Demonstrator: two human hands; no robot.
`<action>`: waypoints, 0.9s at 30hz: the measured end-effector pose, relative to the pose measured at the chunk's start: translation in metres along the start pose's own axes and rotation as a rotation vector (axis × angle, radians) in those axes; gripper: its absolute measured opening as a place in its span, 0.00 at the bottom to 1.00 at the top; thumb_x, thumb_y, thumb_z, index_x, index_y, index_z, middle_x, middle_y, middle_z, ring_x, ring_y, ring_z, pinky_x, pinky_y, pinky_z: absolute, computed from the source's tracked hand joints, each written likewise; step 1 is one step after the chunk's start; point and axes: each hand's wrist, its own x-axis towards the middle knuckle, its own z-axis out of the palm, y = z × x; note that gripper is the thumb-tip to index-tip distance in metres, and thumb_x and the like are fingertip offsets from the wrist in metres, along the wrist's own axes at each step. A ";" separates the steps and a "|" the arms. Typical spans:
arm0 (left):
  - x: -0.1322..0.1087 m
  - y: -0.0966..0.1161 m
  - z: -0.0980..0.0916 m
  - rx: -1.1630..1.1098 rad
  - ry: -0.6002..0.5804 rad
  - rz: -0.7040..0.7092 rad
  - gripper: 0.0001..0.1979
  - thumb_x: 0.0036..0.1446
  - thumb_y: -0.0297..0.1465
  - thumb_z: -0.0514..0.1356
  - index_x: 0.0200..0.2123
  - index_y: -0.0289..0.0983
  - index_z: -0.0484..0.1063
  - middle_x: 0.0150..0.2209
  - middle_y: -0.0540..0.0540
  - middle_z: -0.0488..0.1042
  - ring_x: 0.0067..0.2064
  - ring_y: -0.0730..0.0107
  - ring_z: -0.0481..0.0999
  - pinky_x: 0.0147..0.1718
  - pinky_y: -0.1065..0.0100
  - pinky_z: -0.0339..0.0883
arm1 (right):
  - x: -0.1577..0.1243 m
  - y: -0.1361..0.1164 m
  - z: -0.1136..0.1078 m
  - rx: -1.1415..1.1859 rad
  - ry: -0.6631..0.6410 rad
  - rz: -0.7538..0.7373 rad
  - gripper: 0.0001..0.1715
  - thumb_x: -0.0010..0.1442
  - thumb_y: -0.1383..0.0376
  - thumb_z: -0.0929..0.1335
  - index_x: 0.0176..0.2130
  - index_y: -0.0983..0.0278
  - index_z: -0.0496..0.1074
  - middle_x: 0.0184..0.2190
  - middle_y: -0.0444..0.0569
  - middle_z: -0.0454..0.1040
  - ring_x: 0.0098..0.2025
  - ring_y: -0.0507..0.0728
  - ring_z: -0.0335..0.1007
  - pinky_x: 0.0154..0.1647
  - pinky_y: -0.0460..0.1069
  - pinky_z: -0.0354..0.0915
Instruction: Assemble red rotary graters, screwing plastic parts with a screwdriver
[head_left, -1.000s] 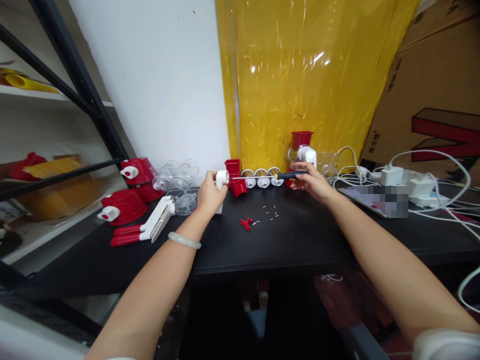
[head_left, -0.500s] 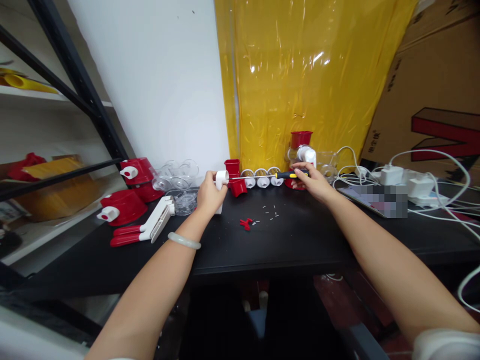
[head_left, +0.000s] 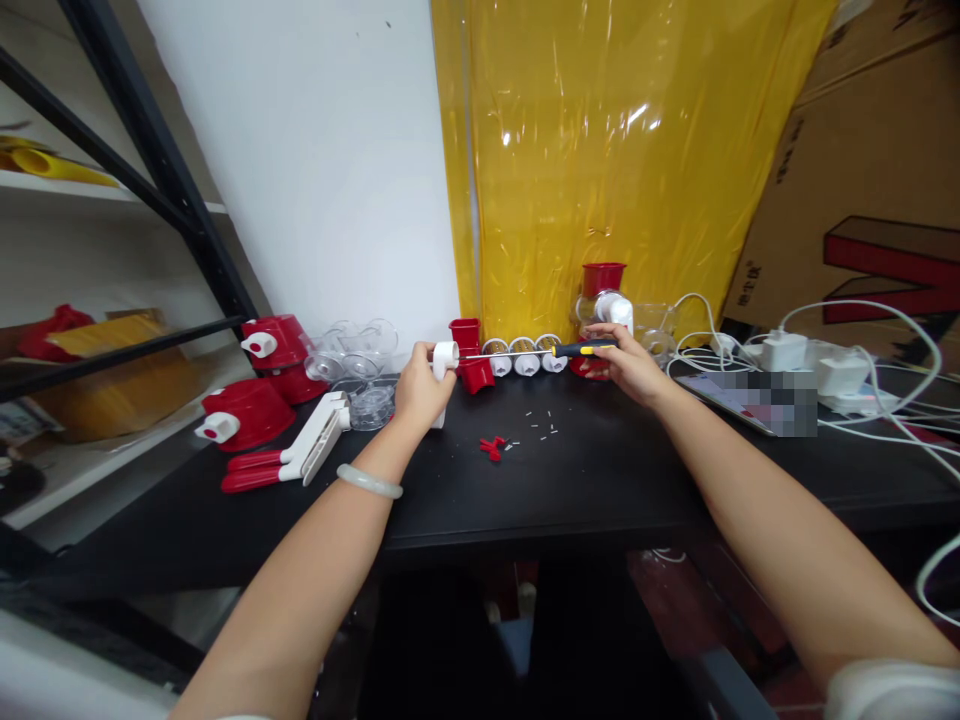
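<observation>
Left hand [head_left: 418,388] around white, seemingly tubular part [head_left: 445,355], right hand [head_left: 631,366] around black-yellow screwdriver [head_left: 574,350].

White part [head_left: 445,355] is gripped in the left hand [head_left: 420,390], ring end turned right. Screwdriver [head_left: 574,350] is held by its handle in the right hand [head_left: 630,365], shaft near level, tip at or inside the ring, can't tell which. Red pieces [head_left: 493,447] and tiny pale pins [head_left: 553,431] are scattered on the black table [head_left: 525,505]. Three white round parts [head_left: 526,366] are lined up behind the shaft. Red bases [head_left: 251,412] are set at left, tablet [head_left: 712,392] at right.
</observation>
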 end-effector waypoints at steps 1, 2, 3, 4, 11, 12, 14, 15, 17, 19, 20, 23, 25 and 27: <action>0.000 0.000 0.000 -0.002 -0.001 0.005 0.17 0.52 0.31 0.59 0.46 0.42 0.63 0.44 0.46 0.77 0.40 0.61 0.77 0.37 0.65 0.66 | 0.001 0.001 0.000 -0.009 0.002 -0.010 0.24 0.49 0.60 0.71 0.46 0.54 0.65 0.52 0.45 0.68 0.35 0.52 0.73 0.32 0.50 0.73; 0.000 0.000 0.000 -0.003 -0.002 0.007 0.17 0.52 0.31 0.59 0.46 0.42 0.63 0.44 0.46 0.77 0.40 0.62 0.77 0.37 0.65 0.66 | 0.001 0.002 -0.001 -0.020 0.001 -0.020 0.23 0.50 0.59 0.71 0.47 0.54 0.65 0.51 0.45 0.68 0.34 0.51 0.72 0.32 0.50 0.73; 0.000 0.000 0.000 -0.004 -0.004 0.007 0.17 0.52 0.31 0.59 0.46 0.42 0.63 0.44 0.46 0.77 0.40 0.62 0.77 0.37 0.65 0.67 | 0.001 0.003 -0.001 -0.032 0.000 -0.029 0.23 0.51 0.57 0.71 0.47 0.55 0.65 0.49 0.45 0.70 0.33 0.51 0.72 0.33 0.50 0.73; 0.000 0.000 0.000 -0.005 -0.007 0.005 0.17 0.52 0.31 0.59 0.46 0.42 0.63 0.44 0.46 0.77 0.40 0.62 0.77 0.37 0.65 0.67 | 0.001 0.003 -0.001 -0.046 0.001 -0.034 0.24 0.52 0.55 0.71 0.47 0.55 0.65 0.46 0.46 0.71 0.31 0.51 0.72 0.33 0.51 0.73; -0.001 0.003 -0.003 -0.010 -0.008 0.001 0.16 0.52 0.31 0.59 0.46 0.41 0.63 0.44 0.45 0.77 0.40 0.61 0.77 0.37 0.65 0.67 | -0.002 -0.001 0.003 -0.143 0.023 -0.017 0.25 0.53 0.46 0.70 0.45 0.58 0.67 0.24 0.42 0.71 0.24 0.51 0.70 0.30 0.50 0.72; -0.001 0.003 -0.003 -0.009 -0.011 0.002 0.16 0.52 0.31 0.59 0.46 0.41 0.63 0.44 0.45 0.77 0.40 0.61 0.77 0.37 0.65 0.67 | -0.002 -0.001 0.003 -0.153 0.022 -0.018 0.25 0.54 0.46 0.70 0.44 0.59 0.68 0.23 0.42 0.70 0.23 0.52 0.69 0.29 0.50 0.72; -0.001 0.003 -0.004 -0.007 -0.016 -0.004 0.16 0.52 0.31 0.59 0.46 0.41 0.63 0.44 0.45 0.77 0.40 0.61 0.77 0.38 0.65 0.67 | -0.001 -0.001 0.003 -0.151 0.025 -0.008 0.24 0.54 0.46 0.69 0.43 0.58 0.67 0.23 0.41 0.70 0.22 0.52 0.69 0.28 0.51 0.72; -0.001 0.004 -0.004 -0.007 -0.016 -0.008 0.16 0.52 0.31 0.59 0.46 0.41 0.63 0.45 0.45 0.77 0.41 0.61 0.77 0.38 0.65 0.67 | -0.001 -0.001 0.003 -0.135 0.021 0.006 0.23 0.54 0.47 0.69 0.43 0.58 0.67 0.25 0.42 0.70 0.23 0.52 0.69 0.29 0.51 0.72; -0.001 0.004 -0.004 -0.008 -0.011 -0.015 0.17 0.53 0.31 0.59 0.46 0.41 0.63 0.45 0.45 0.77 0.41 0.61 0.77 0.38 0.65 0.67 | -0.001 -0.002 0.002 -0.082 -0.007 0.033 0.22 0.54 0.50 0.69 0.44 0.57 0.66 0.31 0.43 0.72 0.26 0.52 0.71 0.31 0.52 0.72; -0.001 0.004 -0.003 -0.010 -0.006 -0.013 0.17 0.53 0.31 0.59 0.46 0.41 0.63 0.44 0.45 0.77 0.41 0.61 0.77 0.38 0.65 0.67 | -0.002 -0.004 0.001 -0.029 -0.043 0.035 0.23 0.51 0.55 0.70 0.46 0.55 0.64 0.38 0.44 0.73 0.29 0.52 0.73 0.32 0.53 0.72; -0.001 0.004 -0.003 -0.010 -0.005 -0.011 0.17 0.52 0.31 0.59 0.46 0.41 0.63 0.44 0.45 0.77 0.41 0.61 0.77 0.38 0.65 0.67 | -0.002 -0.004 0.001 -0.011 -0.050 0.028 0.25 0.49 0.57 0.70 0.47 0.55 0.63 0.41 0.43 0.72 0.30 0.52 0.73 0.32 0.52 0.72; 0.000 0.003 -0.002 -0.005 -0.004 -0.002 0.17 0.52 0.31 0.59 0.46 0.41 0.63 0.44 0.45 0.77 0.41 0.60 0.77 0.37 0.64 0.67 | -0.002 -0.004 0.000 -0.006 -0.031 0.023 0.27 0.48 0.60 0.71 0.48 0.54 0.63 0.42 0.43 0.72 0.29 0.51 0.73 0.33 0.52 0.72; 0.000 0.002 -0.002 -0.007 -0.004 0.006 0.17 0.52 0.31 0.59 0.46 0.41 0.63 0.44 0.45 0.77 0.40 0.60 0.77 0.37 0.64 0.67 | -0.001 -0.001 0.000 -0.021 -0.024 0.026 0.26 0.50 0.58 0.70 0.48 0.55 0.63 0.39 0.42 0.73 0.28 0.50 0.72 0.34 0.52 0.72; -0.001 0.002 -0.002 -0.012 -0.003 0.013 0.17 0.52 0.31 0.59 0.46 0.41 0.63 0.44 0.45 0.77 0.40 0.61 0.77 0.37 0.64 0.67 | 0.000 0.001 0.000 -0.040 -0.018 0.017 0.25 0.52 0.54 0.70 0.48 0.55 0.63 0.36 0.42 0.73 0.26 0.50 0.71 0.34 0.53 0.72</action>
